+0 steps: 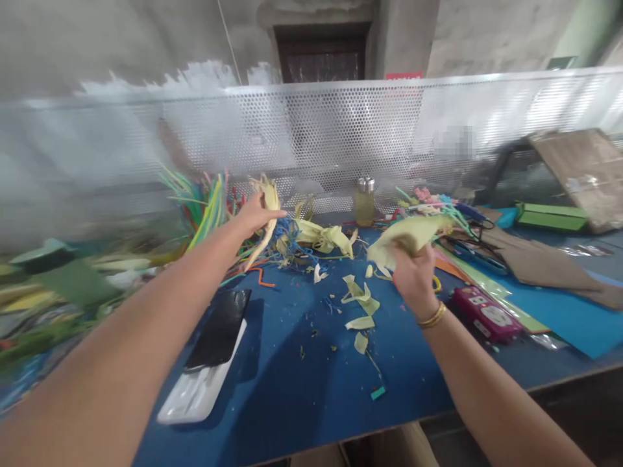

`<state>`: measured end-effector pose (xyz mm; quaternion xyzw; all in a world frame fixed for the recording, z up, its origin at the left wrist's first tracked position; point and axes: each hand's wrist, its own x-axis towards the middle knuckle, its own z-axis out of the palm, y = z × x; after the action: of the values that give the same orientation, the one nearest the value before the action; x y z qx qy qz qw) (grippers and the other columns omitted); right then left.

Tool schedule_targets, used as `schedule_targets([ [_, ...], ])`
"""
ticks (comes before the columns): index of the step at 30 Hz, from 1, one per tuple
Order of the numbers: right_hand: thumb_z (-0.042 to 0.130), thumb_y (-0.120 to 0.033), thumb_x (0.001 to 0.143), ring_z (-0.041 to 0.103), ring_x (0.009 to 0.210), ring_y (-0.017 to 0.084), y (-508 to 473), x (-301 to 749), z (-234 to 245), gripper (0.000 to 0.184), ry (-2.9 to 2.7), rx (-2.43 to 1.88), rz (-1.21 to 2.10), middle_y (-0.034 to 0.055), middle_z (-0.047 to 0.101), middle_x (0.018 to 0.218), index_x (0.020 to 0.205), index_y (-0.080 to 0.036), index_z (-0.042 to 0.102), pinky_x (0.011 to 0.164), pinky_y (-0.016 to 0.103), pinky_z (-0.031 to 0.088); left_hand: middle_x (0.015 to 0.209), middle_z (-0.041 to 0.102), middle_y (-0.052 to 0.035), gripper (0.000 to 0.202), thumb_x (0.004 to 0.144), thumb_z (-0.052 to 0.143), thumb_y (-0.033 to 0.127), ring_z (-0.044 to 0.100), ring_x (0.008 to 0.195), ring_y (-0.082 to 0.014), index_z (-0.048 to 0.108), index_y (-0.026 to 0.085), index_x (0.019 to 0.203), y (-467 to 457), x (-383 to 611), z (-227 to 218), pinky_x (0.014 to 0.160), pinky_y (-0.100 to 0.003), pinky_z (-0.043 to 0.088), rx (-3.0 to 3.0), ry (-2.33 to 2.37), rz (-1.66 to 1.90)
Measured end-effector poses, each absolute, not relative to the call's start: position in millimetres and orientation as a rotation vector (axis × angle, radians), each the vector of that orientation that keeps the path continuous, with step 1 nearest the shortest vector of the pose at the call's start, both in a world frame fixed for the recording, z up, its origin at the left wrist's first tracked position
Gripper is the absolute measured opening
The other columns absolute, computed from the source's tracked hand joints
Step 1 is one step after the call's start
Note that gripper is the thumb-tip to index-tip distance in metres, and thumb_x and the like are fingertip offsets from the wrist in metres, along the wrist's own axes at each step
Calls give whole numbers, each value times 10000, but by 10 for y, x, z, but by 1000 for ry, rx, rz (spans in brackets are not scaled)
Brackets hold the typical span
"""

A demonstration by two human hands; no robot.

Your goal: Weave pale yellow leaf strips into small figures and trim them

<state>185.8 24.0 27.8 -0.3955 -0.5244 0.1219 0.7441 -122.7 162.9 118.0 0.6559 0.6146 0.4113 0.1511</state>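
Observation:
My left hand [253, 217] reaches far out over the blue table [302, 389] and closes on a long pale yellow foam strip [267, 217] beside a pile of yellow scraps [321, 237]. My right hand [413, 275], with a gold bangle at the wrist, is shut on a pale yellow foam sheet [413, 235] held above the table. Small cut yellow pieces [360, 305] lie between the hands.
A black phone [219, 327] lies on a white tray [195, 395] near the left forearm. Coloured sticks [204, 207] fan out at the left. A small jar [364, 201] stands at the back before a perforated metal screen [341, 136]. A pink case [484, 314], cardboard and green sheets lie right.

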Motion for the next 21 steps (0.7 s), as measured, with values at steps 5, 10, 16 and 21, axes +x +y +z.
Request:
schedule_targets([
  [5,499,-157,728,537,682,151,-149,1331,103,107,-2222,-592,43,6,606,728,790,-197,577,628,278,402,1313,576,-171,970,591,822,445,543,1187,-381,398,172,1419,1711,-1139,1073,971,-461,447,2277,1913,801],
  [10,502,-271,771,492,657,148,-339,998,-64,63,-2696,-348,-102,-3,565,720,744,-214,506,562,299,337,1252,593,-190,1010,577,816,457,535,1166,-433,380,170,1441,1835,-998,937,942,-483,452,2551,1899,465],
  [16,452,-286,797,493,677,147,-278,1007,-99,96,-2713,-425,-108,-3,557,737,750,-216,497,587,306,352,1319,491,-196,799,615,741,578,479,1152,-487,550,253,1320,1604,-769,860,908,-589,414,2832,1959,264],
  [21,476,-282,787,505,677,148,-207,1024,-136,80,-2681,-501,-110,-1,570,729,759,-214,506,567,303,342,1472,392,-103,829,648,769,469,247,1349,-453,441,380,1404,1333,-324,740,1082,-586,206,3094,1691,359],
])
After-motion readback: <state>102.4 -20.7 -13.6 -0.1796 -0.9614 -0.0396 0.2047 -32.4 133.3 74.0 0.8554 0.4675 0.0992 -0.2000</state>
